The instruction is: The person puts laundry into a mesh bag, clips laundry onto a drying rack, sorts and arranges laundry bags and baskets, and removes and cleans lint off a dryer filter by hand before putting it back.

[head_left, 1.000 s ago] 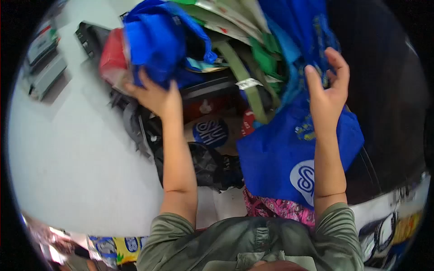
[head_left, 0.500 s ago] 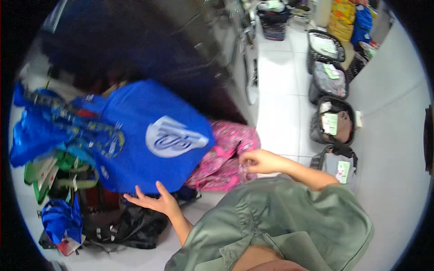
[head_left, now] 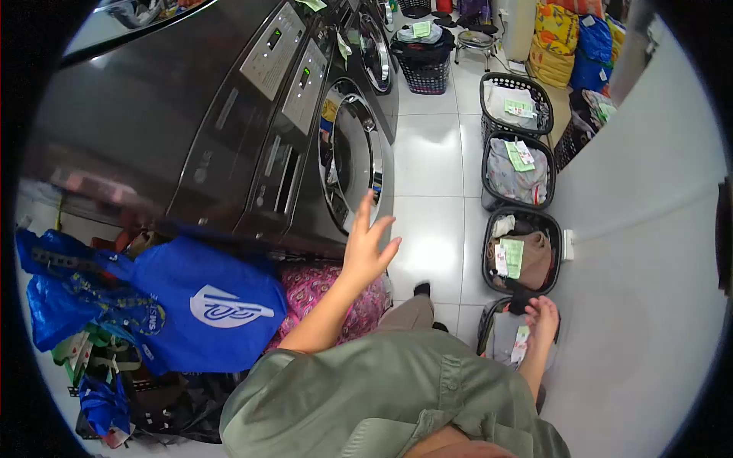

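My left hand (head_left: 368, 244) is raised in front of a black front-load machine's round door (head_left: 355, 153), fingers spread and holding nothing. My right hand (head_left: 543, 317) hangs over the nearest basket of clothes (head_left: 500, 340), beside a piece of black cloth (head_left: 522, 299). Its fingers are loosely bent and apart, with nothing seen in them. To my left lies a large blue bag (head_left: 168, 320) with a white logo. A pink patterned bag (head_left: 370, 309) sits between it and my legs, partly hidden by my left arm.
Several dark laundry baskets (head_left: 519, 177) with green slips line the right wall (head_left: 618, 252). Another full basket (head_left: 424, 65) and a stool (head_left: 477, 42) stand farther down the aisle. Yellow bags (head_left: 553, 46) are stacked at the back. Black bags (head_left: 183, 408) lie at lower left.
My view has turned from the bags toward the machines and the aisle. My left hand moved from beside the blue bag to before the machine; my right hand left the pink bag for the baskets.
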A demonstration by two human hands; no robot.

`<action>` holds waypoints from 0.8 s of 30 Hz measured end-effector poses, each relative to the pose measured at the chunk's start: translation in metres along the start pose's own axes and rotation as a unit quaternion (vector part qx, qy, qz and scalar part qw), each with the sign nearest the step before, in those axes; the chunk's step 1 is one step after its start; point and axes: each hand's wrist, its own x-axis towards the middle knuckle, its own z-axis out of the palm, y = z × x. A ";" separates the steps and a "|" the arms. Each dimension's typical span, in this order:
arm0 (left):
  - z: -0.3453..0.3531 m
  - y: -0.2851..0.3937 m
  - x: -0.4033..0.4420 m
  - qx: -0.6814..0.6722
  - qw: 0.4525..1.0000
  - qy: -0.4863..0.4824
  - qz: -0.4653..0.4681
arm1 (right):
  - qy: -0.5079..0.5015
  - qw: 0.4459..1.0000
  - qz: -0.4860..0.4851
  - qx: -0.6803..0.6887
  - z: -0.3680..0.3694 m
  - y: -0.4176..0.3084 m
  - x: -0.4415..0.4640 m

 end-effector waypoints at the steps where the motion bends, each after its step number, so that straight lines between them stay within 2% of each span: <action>1: 0.016 -0.017 0.005 -0.018 0.999 -0.023 -0.039 | -0.026 0.999 0.029 0.004 0.026 -0.012 0.000; 3: 0.043 -0.049 0.017 -0.037 0.993 -0.053 -0.104 | -0.146 0.987 0.058 -0.029 0.064 -0.012 0.025; 5: 0.069 -0.087 0.039 -0.043 0.988 -0.076 -0.128 | -0.197 0.968 0.110 -0.110 0.110 -0.029 0.050; 7: 0.092 -0.122 0.076 -0.027 0.979 -0.120 -0.161 | -0.207 0.964 0.089 -0.141 0.144 -0.040 0.083; 9: 0.107 -0.150 0.142 -0.064 0.951 -0.221 -0.204 | -0.127 0.971 0.063 -0.190 0.188 -0.068 0.122; 10: 0.110 -0.160 0.180 -0.035 0.967 -0.204 -0.146 | -0.110 0.979 0.065 -0.161 0.204 -0.077 0.142; 11: 0.115 -0.170 0.221 -0.052 0.967 -0.211 -0.136 | -0.092 0.979 0.059 -0.171 0.219 -0.087 0.163; 15: 0.139 -0.201 0.395 -0.039 0.982 -0.182 0.000 | -0.099 0.987 -0.002 -0.130 0.270 -0.117 0.248; 19: 0.167 -0.224 0.549 -0.028 0.983 -0.180 0.020 | -0.051 0.986 -0.015 -0.157 0.320 -0.133 0.351; 20: 0.173 -0.228 0.580 -0.020 0.976 -0.216 0.018 | -0.053 0.981 -0.061 -0.177 0.333 -0.128 0.384; 21: 0.183 -0.233 0.606 -0.016 0.967 -0.253 0.013 | -0.053 0.961 -0.027 -0.271 0.349 -0.145 0.411; 23: 0.205 -0.263 0.651 -0.020 0.974 -0.220 0.052 | -0.098 0.964 0.035 -0.245 0.408 -0.201 0.454; 24: 0.207 -0.274 0.668 -0.018 0.969 -0.244 0.022 | -0.120 0.963 -0.009 -0.241 0.422 -0.202 0.503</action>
